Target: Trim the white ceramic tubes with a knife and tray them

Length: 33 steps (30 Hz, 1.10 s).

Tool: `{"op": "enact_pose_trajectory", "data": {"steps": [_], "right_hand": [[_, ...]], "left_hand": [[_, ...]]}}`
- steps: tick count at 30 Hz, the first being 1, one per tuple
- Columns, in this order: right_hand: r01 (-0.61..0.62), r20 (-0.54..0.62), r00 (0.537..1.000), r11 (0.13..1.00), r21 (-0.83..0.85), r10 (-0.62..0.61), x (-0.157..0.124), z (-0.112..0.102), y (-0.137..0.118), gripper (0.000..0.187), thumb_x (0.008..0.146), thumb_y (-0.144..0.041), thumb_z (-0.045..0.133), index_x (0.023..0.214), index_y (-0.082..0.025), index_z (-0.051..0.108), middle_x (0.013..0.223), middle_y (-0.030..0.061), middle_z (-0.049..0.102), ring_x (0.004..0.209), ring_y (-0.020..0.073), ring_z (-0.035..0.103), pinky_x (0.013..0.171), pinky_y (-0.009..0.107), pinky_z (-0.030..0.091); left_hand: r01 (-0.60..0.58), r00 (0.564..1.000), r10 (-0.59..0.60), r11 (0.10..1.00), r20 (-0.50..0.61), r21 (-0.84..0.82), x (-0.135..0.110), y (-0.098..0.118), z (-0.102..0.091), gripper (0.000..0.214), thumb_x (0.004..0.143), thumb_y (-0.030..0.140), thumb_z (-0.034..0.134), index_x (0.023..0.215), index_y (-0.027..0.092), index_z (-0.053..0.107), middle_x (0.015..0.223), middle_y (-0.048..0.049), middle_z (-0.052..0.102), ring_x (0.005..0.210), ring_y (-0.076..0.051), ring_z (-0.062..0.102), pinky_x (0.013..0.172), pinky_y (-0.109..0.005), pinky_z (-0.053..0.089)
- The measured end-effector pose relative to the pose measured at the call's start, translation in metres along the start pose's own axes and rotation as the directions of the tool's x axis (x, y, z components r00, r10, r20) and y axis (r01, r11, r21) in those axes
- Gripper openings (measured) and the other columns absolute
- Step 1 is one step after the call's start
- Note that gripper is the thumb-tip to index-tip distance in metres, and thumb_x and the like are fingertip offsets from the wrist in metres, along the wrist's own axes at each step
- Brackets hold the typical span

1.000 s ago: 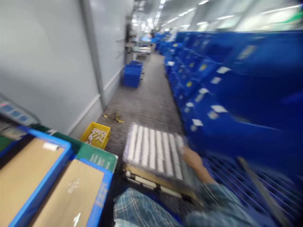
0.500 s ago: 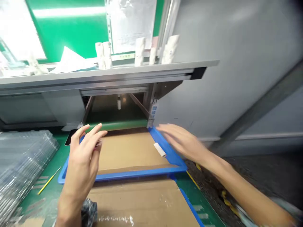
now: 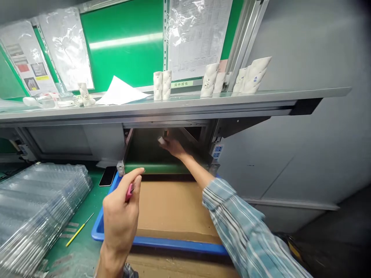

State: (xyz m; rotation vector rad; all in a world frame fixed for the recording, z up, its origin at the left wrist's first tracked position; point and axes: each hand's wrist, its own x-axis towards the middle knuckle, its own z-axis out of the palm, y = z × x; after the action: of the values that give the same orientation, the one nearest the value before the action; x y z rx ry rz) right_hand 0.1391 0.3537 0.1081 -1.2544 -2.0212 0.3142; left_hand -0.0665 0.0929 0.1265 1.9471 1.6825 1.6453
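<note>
8 o'clock: stacked clear plastic trays (image 3: 43, 204) are shining glossy | 7 o'clock: a matt green mat (image 3: 81, 247) is lying flat | 6 o'clock: rough brown cardboard (image 3: 174, 208) is sitting in a smooth blue plastic tray (image 3: 162, 242) | 7 o'clock: a pink plastic piece (image 3: 129, 192) is gleaming | 12 o'clock: a grey metal shelf (image 3: 174, 112) is showing a smooth finish | 4 o'clock: a woven striped cloth sleeve (image 3: 240, 231) is looking soft and matt

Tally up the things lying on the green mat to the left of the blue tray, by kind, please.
Stack of clear plastic trays: 1
Black smartphone: 1
Yellow-handled pick: 1
Total: 3
</note>
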Motion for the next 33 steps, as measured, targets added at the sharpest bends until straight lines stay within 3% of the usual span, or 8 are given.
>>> {"op": "enact_pose_trajectory", "data": {"steps": [3,5,7,10,12,18,26,33], "right_hand": [[0.113,0.021,0.993,0.993,0.041,-0.114,-0.05,-0.023,-0.026,0.036,0.096,-0.032,0.085,0.128,-0.02,0.075,0.121,0.0081,0.081,0.107,0.0274,0.077,0.097,0.039,0.06],[0.19,-0.003,0.982,0.98,0.066,-0.19,-0.095,-0.041,-0.049,0.049,0.089,-0.031,0.092,0.133,-0.025,0.071,0.124,0.0042,0.08,0.108,0.0246,0.076,0.096,0.034,0.058],[0.249,-0.043,0.968,0.964,0.094,-0.245,-0.141,-0.057,-0.07,0.037,0.092,-0.037,0.089,0.123,-0.026,0.071,0.11,0.0006,0.08,0.092,0.0196,0.075,0.083,0.029,0.058],[0.329,-0.148,0.942,0.913,0.24,-0.301,-0.192,-0.071,-0.092,0.027,0.098,-0.046,0.083,0.109,-0.025,0.071,0.1,-0.0001,0.077,0.085,0.0175,0.073,0.077,0.027,0.058],[0.271,-0.176,0.96,0.873,0.404,-0.217,-0.211,-0.073,-0.098,0.035,0.094,-0.052,0.086,0.112,-0.025,0.073,0.105,0.0012,0.079,0.093,0.0184,0.075,0.082,0.027,0.06],[0.03,-0.038,0.999,0.619,0.785,0.001,-0.228,-0.071,-0.094,0.041,0.09,-0.054,0.089,0.114,-0.023,0.078,0.097,0.0005,0.083,0.081,0.0159,0.079,0.076,0.023,0.062],[0.104,-0.129,0.991,0.725,0.681,-0.021,-0.234,-0.081,-0.089,0.034,0.087,-0.046,0.093,0.115,-0.029,0.085,0.104,-0.0025,0.087,0.087,0.0158,0.081,0.08,0.02,0.064],[0.135,-0.129,0.99,0.683,0.718,-0.06,-0.236,-0.081,-0.091,0.038,0.091,-0.044,0.09,0.126,-0.03,0.083,0.118,-0.0018,0.086,0.099,0.0161,0.083,0.093,0.022,0.067]], "left_hand": [[0.062,0.996,-0.062,0.998,0.065,0.001,0.007,0.001,-0.002,0.026,0.106,0.041,0.067,0.12,0.024,0.08,0.079,0.0013,0.071,0.065,-0.014,0.062,0.064,-0.024,0.051],[0.065,0.985,-0.061,0.998,0.16,-0.02,0.01,0.004,-0.002,0.039,0.101,0.041,0.072,0.136,0.023,0.075,0.093,-0.0009,0.077,0.064,-0.013,0.057,0.062,-0.024,0.049],[0.056,0.962,-0.033,0.995,0.27,-0.081,0.009,0.008,0.002,0.055,0.098,0.042,0.077,0.149,0.023,0.067,0.102,-0.002,0.078,0.061,-0.011,0.051,0.059,-0.024,0.044],[0.044,0.903,0.058,0.973,0.426,-0.226,0.003,0.01,0.009,0.047,0.1,0.047,0.076,0.139,0.021,0.073,0.087,-0.0003,0.072,0.063,-0.012,0.049,0.059,-0.023,0.041],[0.042,0.892,0.109,0.947,0.44,-0.319,-0.002,0.008,0.013,0.044,0.1,0.053,0.075,0.128,0.018,0.078,0.083,-0.002,0.071,0.068,-0.014,0.055,0.062,-0.025,0.041],[0.092,0.902,0.095,0.91,0.422,-0.403,-0.011,0.005,0.015,0.046,0.097,0.054,0.081,0.126,0.019,0.078,0.093,-0.0062,0.077,0.076,-0.017,0.063,0.067,-0.026,0.045],[0.074,0.892,0.134,0.899,0.431,-0.431,-0.013,0.016,0.023,0.034,0.098,0.046,0.082,0.123,0.023,0.081,0.101,-0.0044,0.078,0.073,-0.013,0.061,0.063,-0.02,0.048],[-0.07,0.905,0.236,0.904,0.355,-0.422,-0.01,0.021,0.018,0.025,0.097,0.036,0.085,0.12,0.028,0.084,0.108,-0.0031,0.083,0.083,-0.013,0.072,0.071,-0.016,0.056]]}}
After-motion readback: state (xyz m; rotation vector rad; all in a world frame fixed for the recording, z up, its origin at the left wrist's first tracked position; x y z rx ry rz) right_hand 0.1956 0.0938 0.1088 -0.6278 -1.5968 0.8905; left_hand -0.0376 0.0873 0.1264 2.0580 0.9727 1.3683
